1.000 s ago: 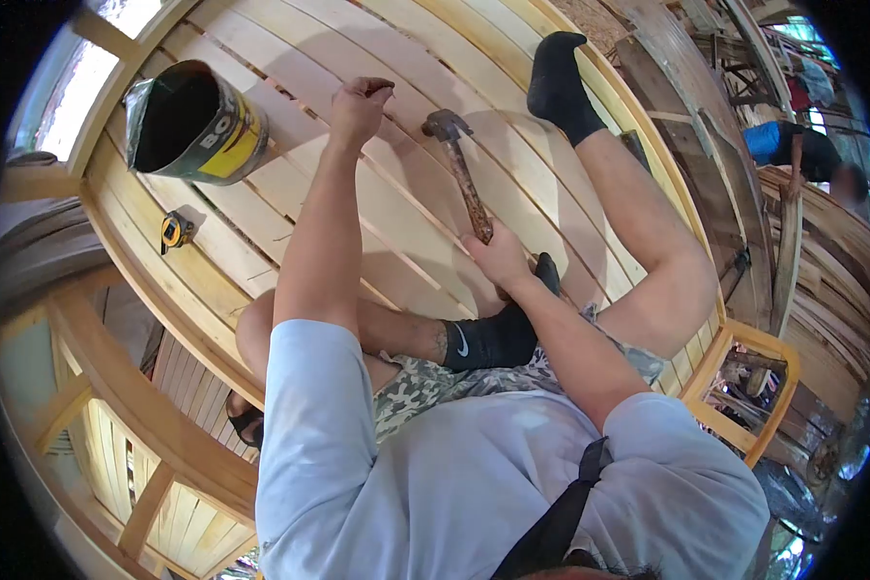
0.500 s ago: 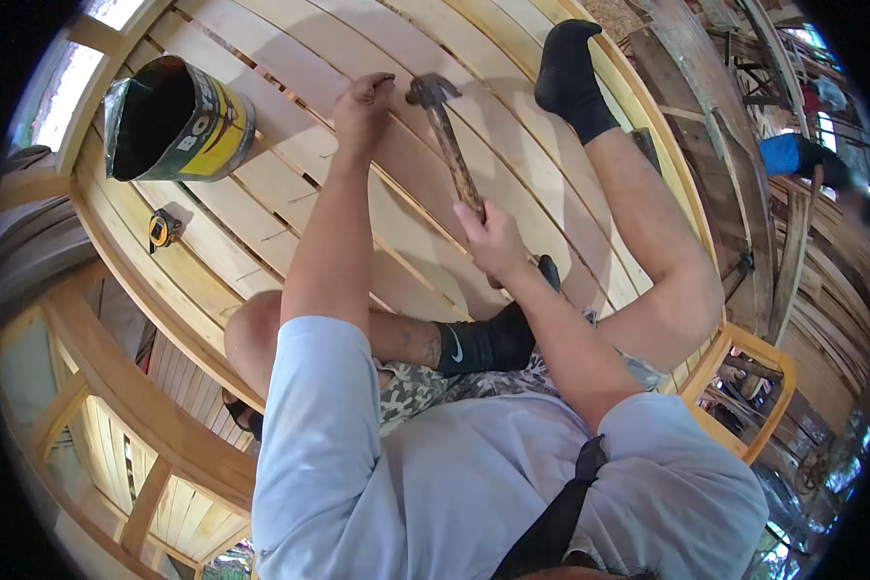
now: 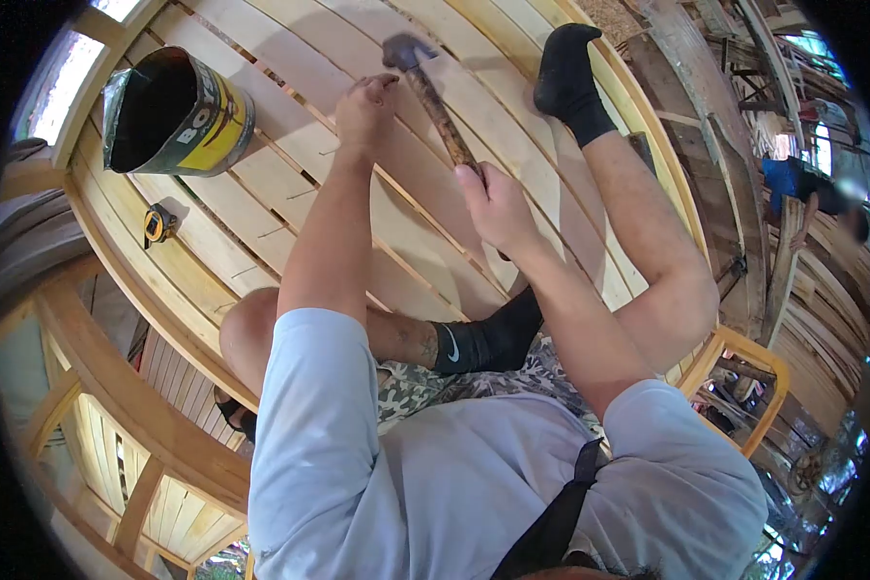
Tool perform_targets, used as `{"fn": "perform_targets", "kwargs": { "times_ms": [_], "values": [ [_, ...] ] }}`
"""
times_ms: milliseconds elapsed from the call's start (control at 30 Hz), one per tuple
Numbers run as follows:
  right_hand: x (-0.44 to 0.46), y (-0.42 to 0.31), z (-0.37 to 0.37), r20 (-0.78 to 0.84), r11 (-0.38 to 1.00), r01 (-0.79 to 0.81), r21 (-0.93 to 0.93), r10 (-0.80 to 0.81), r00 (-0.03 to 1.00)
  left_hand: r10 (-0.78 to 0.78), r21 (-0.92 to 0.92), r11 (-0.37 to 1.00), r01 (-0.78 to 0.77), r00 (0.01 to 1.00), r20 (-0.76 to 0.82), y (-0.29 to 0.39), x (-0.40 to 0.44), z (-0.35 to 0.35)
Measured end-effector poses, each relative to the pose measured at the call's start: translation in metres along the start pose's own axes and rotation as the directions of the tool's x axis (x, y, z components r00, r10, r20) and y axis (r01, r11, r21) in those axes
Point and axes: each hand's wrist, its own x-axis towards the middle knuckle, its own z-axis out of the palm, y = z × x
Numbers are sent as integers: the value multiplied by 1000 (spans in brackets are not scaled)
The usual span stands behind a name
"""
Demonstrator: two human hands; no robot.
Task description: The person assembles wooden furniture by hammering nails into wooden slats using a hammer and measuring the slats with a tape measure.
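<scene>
My right hand (image 3: 501, 205) is wrapped round the wooden handle of a claw hammer (image 3: 440, 116). The hammer's dark head is blurred and hangs over the pale slats, just right of my left hand (image 3: 366, 108). Low against the slatted wooden surface (image 3: 425, 227), the fingers of that hand are pressed together in a pinch; whatever they hold is too small or hidden to make out. Several thin nails (image 3: 272, 232) stick up from the slats in a row to the left of my left forearm.
A black and yellow bucket (image 3: 230, 126) stands at the upper left, with a yellow tape measure (image 3: 157, 224) below it. My socked feet and bent legs frame the work area. A raised wooden rim (image 3: 155, 302) edges the slats. Stacked boards (image 3: 822, 319) lie at right, near another person (image 3: 802, 184).
The hammer has shifted up and left, its head now closer to my left hand. My right hand turned slightly with it. My left hand stays almost in place.
</scene>
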Motion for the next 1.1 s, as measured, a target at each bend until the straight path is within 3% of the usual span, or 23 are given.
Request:
{"fn": "perform_targets", "kwargs": {
  "times_ms": [33, 67, 133, 233, 367, 433, 467, 533, 567, 633, 667, 733, 767, 900, 1033, 1100],
  "values": [
    [3, -5, -2, 26, 989, -55, -137, 59, 998, -111, -198, 973, 116, 993, 40, 5, 1, -4],
    [3, -8, -6, 26, 989, -51, -139, 55, 998, -110, -200, 973, 115, 993, 36, 9, 1, -5],
    [2, -18, -12, 37, 994, -88, -69, 91, 995, 145, 227, 962, -150, 989, 37, 16, -3, -7],
    [-12, -24, -13, -22, 997, 49, 53, -48, 999, 121, 220, 968, -123, 992, 24, 21, -5, -6],
    [-7, 10, 3, -68, 990, 142, 7, -141, 988, 111, 265, 956, -123, 992, 63, 8, -1, -2],
    [9, 15, 5, -38, 979, 96, -179, -104, 994, -30, -20, 999, 31, 999, 34, -4, 0, 0],
    [8, -2, 1, -39, 978, 106, -178, -114, 993, -25, -18, 1000, 25, 999, 25, 9, 3, -7],
    [-3, -30, -6, -24, 1000, -12, 21, 13, 1000, -178, -57, 980, 188, 973, 150, 26, 2, -18],
    [-8, -27, -5, -19, 1000, -7, 22, 8, 1000, -179, -55, 981, 189, 973, 143, 19, 1, -18],
    [-16, -10, -1, -94, 979, 176, 102, -167, 982, 57, -229, 969, -95, 984, -168, 6, 3, -28],
    [-16, -1, 1, -94, 976, 185, 113, -175, 980, 65, -217, 971, -103, 983, -173, 12, 2, -42],
    [-3, 15, 1, -60, 976, 178, -124, -186, 981, -179, -444, 880, 168, 984, 15, 29, -4, -77],
    [14, 3, 0, -12, 975, 106, -194, -110, 994, -207, -442, 884, 152, 975, -79, 48, -7, -106],
    [-7, -25, -9, -103, 979, 172, -112, -184, 978, -173, -627, 779, -10, 958, -230, 67, -15, -157],
    [-3, 12, -7, -88, 965, 243, -98, -252, 964, -263, -552, 834, 11, 887, -379, 74, -37, -196],
    [11, 25, -6, -12, 945, 101, -312, -110, 994, -206, -531, 845, -64, 877, -434, 77, -52, -218]
  ]
}}
